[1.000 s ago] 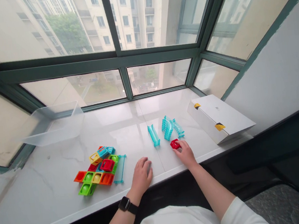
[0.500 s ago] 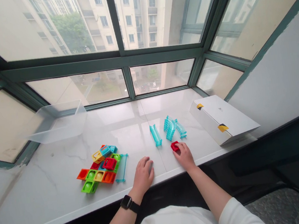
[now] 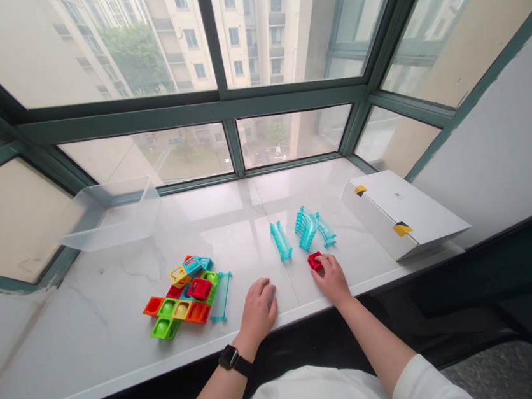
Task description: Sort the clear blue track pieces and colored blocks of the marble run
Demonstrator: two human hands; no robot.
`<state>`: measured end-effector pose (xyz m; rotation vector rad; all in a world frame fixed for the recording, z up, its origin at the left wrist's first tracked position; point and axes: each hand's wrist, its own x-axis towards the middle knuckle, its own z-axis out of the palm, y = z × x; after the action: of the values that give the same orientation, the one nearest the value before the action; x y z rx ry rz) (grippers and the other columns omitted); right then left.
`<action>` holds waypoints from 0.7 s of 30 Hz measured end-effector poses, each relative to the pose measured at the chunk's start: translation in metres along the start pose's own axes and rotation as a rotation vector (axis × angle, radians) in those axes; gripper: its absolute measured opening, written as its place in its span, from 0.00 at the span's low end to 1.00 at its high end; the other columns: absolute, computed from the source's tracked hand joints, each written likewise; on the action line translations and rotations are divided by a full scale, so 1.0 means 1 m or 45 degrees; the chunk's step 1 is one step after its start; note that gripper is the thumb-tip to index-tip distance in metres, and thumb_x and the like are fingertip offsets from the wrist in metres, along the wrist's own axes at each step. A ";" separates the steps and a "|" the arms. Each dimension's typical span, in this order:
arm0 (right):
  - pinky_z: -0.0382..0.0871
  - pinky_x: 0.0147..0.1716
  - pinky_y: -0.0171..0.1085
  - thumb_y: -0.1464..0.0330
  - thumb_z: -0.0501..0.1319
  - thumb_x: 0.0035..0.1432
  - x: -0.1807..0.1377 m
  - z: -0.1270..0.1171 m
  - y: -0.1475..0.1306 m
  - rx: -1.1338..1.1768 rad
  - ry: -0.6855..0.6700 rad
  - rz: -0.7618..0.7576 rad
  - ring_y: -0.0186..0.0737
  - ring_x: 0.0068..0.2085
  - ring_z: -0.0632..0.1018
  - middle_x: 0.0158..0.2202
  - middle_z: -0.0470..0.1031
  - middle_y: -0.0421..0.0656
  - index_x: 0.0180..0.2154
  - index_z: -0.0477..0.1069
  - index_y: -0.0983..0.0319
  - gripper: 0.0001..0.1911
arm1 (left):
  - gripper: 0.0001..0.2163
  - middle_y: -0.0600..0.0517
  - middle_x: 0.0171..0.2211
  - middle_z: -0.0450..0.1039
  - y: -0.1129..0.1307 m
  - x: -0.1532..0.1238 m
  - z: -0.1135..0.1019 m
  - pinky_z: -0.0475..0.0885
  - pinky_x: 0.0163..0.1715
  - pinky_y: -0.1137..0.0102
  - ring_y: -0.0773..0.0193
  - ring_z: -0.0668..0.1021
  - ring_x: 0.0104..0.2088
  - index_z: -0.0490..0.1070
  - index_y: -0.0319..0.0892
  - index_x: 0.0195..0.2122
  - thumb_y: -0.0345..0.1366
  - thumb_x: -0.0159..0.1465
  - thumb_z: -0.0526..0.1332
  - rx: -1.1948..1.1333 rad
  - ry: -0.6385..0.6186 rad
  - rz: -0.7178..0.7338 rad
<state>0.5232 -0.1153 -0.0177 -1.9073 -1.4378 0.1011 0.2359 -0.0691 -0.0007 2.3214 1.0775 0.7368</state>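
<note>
A: Start at the held item. Position?
B: Red block (image 3: 315, 261), on the near part of the pale ledge (image 3: 231, 229), right of the seam. Right hand (image 3: 331, 280) pinches it between thumb and fingers; the fingers partly cover it. Whether its underside meets the ledge, I cannot tell.
A: Left hand (image 3: 260, 309)?
B: Palm down at the ledge's near edge, left of the seam, fingers loosely extended and slightly bent. Underside of palm hidden. Black watch (image 3: 229, 357) on that wrist.
A: Nearest pieces?
B: Turquoise, see-through, all beyond the red block. A straight channel (image 3: 281, 241) lies across the seam. To its right, a ribbed curved stack (image 3: 306, 228), with a separate curved piece (image 3: 326, 230) close on its right. Contact between those two: cannot tell.
A: Left of the hands?
B: Cluster of coloured blocks (image 3: 182, 309): orange, green, yellow, red, blue, some piled on others. Just beside its right side, a flat turquoise piece (image 3: 221, 297).
A: Outer field?
B: Clear plastic bin (image 3: 121, 235) at far left, by the window frame (image 3: 189, 115). White box (image 3: 411, 205) at right, two yellow-and-black tabs (image 3: 402, 229) along one edge.
</note>
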 end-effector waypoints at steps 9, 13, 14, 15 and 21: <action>0.71 0.59 0.58 0.62 0.61 0.64 -0.004 -0.012 -0.010 0.048 0.178 -0.087 0.58 0.57 0.72 0.55 0.69 0.56 0.50 0.73 0.59 0.15 | 0.14 0.42 0.59 0.72 0.001 0.001 0.000 0.67 0.64 0.45 0.45 0.72 0.62 0.76 0.48 0.52 0.31 0.67 0.58 -0.084 0.010 -0.021; 0.70 0.59 0.58 0.64 0.59 0.66 -0.011 -0.021 -0.032 0.128 0.207 -0.139 0.57 0.56 0.74 0.52 0.73 0.54 0.48 0.74 0.58 0.11 | 0.14 0.42 0.59 0.72 0.000 0.000 0.000 0.67 0.64 0.45 0.45 0.72 0.62 0.76 0.49 0.52 0.31 0.67 0.59 -0.093 0.022 -0.024; 0.72 0.57 0.56 0.65 0.58 0.66 -0.013 -0.021 -0.039 0.178 0.144 -0.160 0.55 0.54 0.76 0.50 0.75 0.53 0.47 0.74 0.58 0.11 | 0.14 0.42 0.59 0.72 0.000 -0.001 0.000 0.67 0.64 0.45 0.45 0.72 0.62 0.76 0.49 0.52 0.31 0.67 0.59 -0.093 0.024 -0.022; 0.74 0.54 0.53 0.65 0.57 0.67 -0.015 -0.021 -0.048 0.240 0.053 -0.186 0.53 0.50 0.77 0.47 0.76 0.51 0.47 0.74 0.57 0.11 | 0.15 0.42 0.59 0.72 0.000 -0.001 0.000 0.68 0.64 0.45 0.45 0.72 0.62 0.76 0.49 0.52 0.30 0.67 0.59 -0.095 0.026 -0.020; 0.75 0.41 0.43 0.68 0.55 0.69 -0.018 0.005 -0.091 0.479 -0.481 -0.287 0.44 0.38 0.79 0.39 0.79 0.45 0.47 0.76 0.57 0.12 | 0.20 0.44 0.59 0.73 -0.001 -0.001 0.002 0.68 0.65 0.46 0.49 0.73 0.61 0.76 0.48 0.53 0.24 0.66 0.54 -0.107 0.036 -0.023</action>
<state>0.4411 -0.1181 0.0259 -1.4586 -1.7282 0.6076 0.2361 -0.0702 -0.0033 2.2343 1.0576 0.7945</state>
